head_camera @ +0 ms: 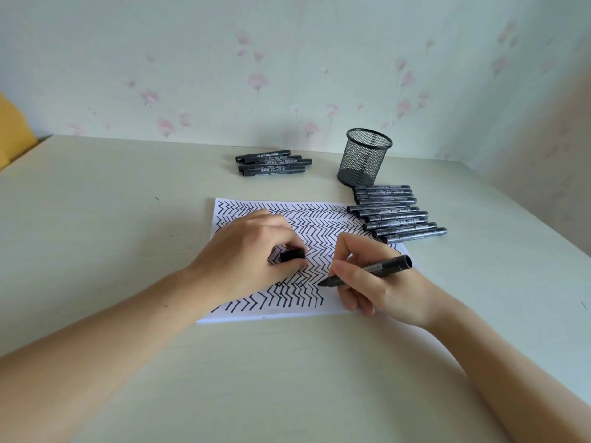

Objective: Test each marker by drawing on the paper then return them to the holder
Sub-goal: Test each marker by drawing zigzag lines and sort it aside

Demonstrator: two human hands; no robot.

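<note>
Gripping an uncapped black marker (377, 270), the right hand (374, 282) pressed its tip to the paper (307, 225) near the sheet's lower right corner, while the left hand (249, 257) rested on the sheet, fingers curled round the cap (292, 254). Zigzag lines covered the paper at mid-desk. A mesh holder (363, 158) stood towards the desk's back edge, with a row of markers (396, 214) just before it and a smaller cluster of markers (273, 163) lying to its left.

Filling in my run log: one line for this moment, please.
right hand: writing with marker on paper | left hand: holds cap | holder: looks empty
</note>
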